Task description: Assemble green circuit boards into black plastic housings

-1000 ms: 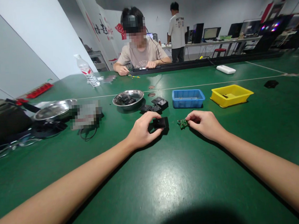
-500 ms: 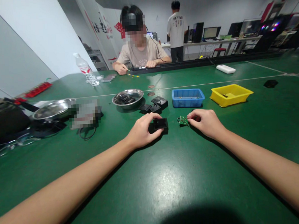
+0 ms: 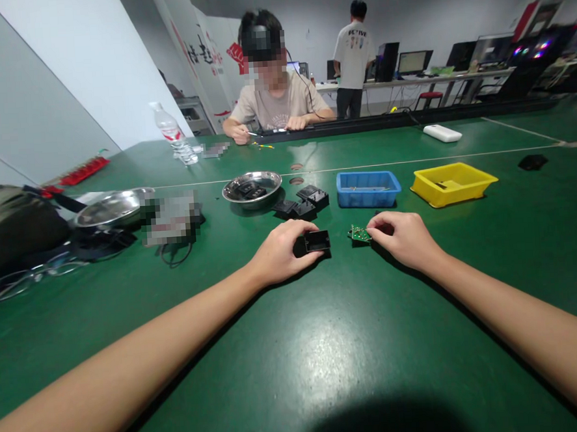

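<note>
My left hand (image 3: 287, 252) is closed around a small black plastic case (image 3: 318, 241), thumb on the near side and fingers on the far side. The case's hollow inside faces up and toward me. A short gap to the right, my right hand (image 3: 403, 237) pinches the edge of a green circuit board (image 3: 359, 234) between thumb and fingertips. Small parts and solder points dot the board. Beyond my left hand lie several black plastic cases (image 3: 303, 204) in a loose group.
A steel bowl (image 3: 229, 197) with black parts stands beyond my left hand. Past my right hand are a blue tray (image 3: 368, 201) with thin pieces and a yellow tray (image 3: 456, 196). Eyeglasses (image 3: 38, 275), a steel dish (image 3: 107, 217) and a water bottle (image 3: 175, 135) sit leftward. A person works opposite.
The black case has tipped so its hollow shows more toward me. The circuit board has turned slightly in my right hand. The whole view has shifted a little.
</note>
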The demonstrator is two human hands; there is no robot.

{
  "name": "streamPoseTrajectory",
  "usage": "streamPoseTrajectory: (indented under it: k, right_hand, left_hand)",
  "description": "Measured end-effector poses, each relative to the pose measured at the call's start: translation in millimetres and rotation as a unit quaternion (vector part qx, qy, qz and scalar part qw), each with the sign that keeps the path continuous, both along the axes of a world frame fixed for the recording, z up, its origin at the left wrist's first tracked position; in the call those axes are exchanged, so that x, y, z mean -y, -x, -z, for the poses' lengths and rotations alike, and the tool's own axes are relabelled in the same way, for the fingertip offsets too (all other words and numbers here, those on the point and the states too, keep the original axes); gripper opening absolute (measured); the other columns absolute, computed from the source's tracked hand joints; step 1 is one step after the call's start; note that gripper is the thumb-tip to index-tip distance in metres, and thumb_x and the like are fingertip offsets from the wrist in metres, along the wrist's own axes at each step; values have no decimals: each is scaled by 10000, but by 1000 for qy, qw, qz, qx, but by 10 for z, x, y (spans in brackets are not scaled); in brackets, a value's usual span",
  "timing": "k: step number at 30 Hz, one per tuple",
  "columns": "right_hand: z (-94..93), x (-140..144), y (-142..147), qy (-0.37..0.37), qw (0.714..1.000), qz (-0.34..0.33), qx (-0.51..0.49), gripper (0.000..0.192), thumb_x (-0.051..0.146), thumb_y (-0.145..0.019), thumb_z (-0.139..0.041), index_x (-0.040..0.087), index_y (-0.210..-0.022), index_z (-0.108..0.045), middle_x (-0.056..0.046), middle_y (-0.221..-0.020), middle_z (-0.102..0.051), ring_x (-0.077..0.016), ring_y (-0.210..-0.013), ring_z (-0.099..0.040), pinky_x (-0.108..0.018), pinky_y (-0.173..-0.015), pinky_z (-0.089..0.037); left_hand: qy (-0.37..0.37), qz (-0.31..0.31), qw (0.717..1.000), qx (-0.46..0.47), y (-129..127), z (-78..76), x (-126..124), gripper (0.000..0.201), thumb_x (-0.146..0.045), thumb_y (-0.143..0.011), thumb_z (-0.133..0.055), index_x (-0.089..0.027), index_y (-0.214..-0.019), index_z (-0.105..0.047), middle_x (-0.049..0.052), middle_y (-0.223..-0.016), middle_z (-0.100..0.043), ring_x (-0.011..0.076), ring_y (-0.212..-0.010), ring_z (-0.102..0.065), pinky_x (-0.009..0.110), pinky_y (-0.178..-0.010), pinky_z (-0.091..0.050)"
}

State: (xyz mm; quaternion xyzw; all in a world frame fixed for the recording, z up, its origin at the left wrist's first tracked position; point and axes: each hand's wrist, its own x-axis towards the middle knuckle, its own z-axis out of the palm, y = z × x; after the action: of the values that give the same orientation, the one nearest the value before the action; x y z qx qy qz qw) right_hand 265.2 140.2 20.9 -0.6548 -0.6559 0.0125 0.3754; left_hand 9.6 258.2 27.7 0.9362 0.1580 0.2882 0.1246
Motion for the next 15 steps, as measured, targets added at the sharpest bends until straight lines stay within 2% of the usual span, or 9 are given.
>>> streamPoseTrajectory:
  k: [7,15]
  right_hand:
    - [-47,74,205,-76,996,-49,-27,147,232,-871,-600,207,-748,-676,-27,-731,-723,-169,-653,-644,-286,-659,-496]
    - [-43,97,327,-94,992,-56,-57,130,217,-900,-607,203,-781,-657,-24,-767,-706,-160,-671,-631,-283,-658,-486]
  left_hand:
    - [3,12,1000,-3,-5,-2,9,288,-323,-852,-726,-193,-1090,-630,65,-1051,-728,216,-979,-689,381,-909,-567]
    - [-20,54,998,4,-23,-4,16,297,-233,-860,-671,-167,-1145,-621,90,-1090,-713,224,-1032,-673,383,-941,-558]
